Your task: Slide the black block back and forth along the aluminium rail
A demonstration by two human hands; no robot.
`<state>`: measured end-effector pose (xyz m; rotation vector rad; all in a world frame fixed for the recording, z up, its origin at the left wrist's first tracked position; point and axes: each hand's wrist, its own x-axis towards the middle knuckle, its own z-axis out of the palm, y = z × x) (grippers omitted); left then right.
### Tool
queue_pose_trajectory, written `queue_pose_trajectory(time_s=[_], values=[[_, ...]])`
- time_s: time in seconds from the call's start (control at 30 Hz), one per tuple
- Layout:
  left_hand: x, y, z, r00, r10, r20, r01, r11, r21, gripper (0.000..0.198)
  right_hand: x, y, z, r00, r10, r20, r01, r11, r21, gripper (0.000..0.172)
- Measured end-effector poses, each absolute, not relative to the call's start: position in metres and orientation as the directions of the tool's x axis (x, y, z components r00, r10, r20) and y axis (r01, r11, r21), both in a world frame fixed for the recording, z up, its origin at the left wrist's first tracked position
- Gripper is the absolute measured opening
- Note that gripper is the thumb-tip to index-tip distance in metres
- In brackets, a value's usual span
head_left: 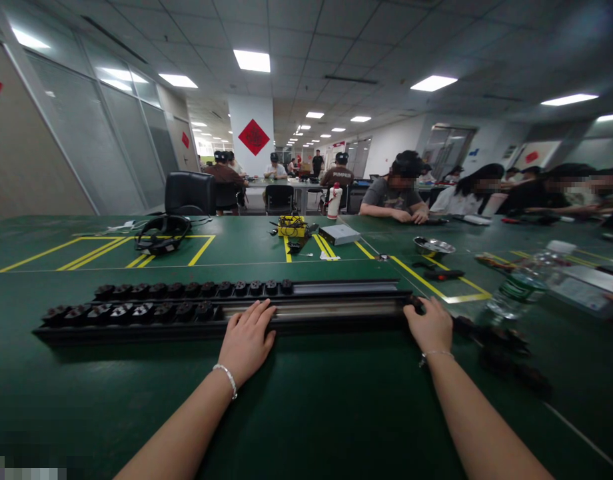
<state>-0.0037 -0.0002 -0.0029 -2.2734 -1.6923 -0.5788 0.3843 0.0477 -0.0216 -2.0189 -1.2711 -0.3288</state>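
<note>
Two long black rails (336,309) lie side by side across the green table, with bare metallic channels showing on their right halves. Rows of round-topped black modules (164,311), which look like track sockets, fill the left part of both. My left hand (247,339) rests on the near rail just right of its row, fingers stretched out, with nothing visible in its grasp. At the right end of that rail, my right hand (431,327) has thumb and fingers closed around a black module (416,303), partly hidden by the fingers. Loose black modules (511,363) lie blurred to the right.
A clear water bottle (526,283) stands at the right, near a metal bowl (434,246). Farther back are a black headset (162,233), a yellow object (292,225) with cables and a grey box (339,233). People sit along the far right side.
</note>
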Motion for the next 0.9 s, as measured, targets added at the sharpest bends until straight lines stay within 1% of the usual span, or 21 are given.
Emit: queue_pose_trajectory(time_s=[0.1,0.27,0.47,0.6,0.9], values=[[-0.004,0.0,-0.003,0.246,0.858,0.451,0.955,-0.294,0.037,0.041,0.381,0.044,-0.016,0.456,0.705,0.544,0.871,-0.226,-0.436,0.042],[-0.003,-0.001,-0.002,0.241,0.866,0.439,0.957,-0.288,0.044,0.042,0.378,0.04,-0.009,0.484,0.726,0.488,0.851,-0.26,-0.457,0.038],[-0.003,-0.001,-0.002,0.235,0.871,0.432,0.957,-0.285,0.055,0.042,0.38,0.042,-0.01,0.502,0.711,0.493,0.843,-0.273,-0.464,0.044],[-0.004,0.0,-0.003,0.239,0.868,0.434,0.956,-0.289,0.052,0.041,0.38,0.042,-0.009,0.503,0.733,0.457,0.84,-0.292,-0.456,0.043],[-0.003,-0.001,-0.002,0.235,0.866,0.442,0.957,-0.286,0.052,0.042,0.38,0.041,-0.007,0.538,0.727,0.426,0.817,-0.327,-0.475,0.042]])
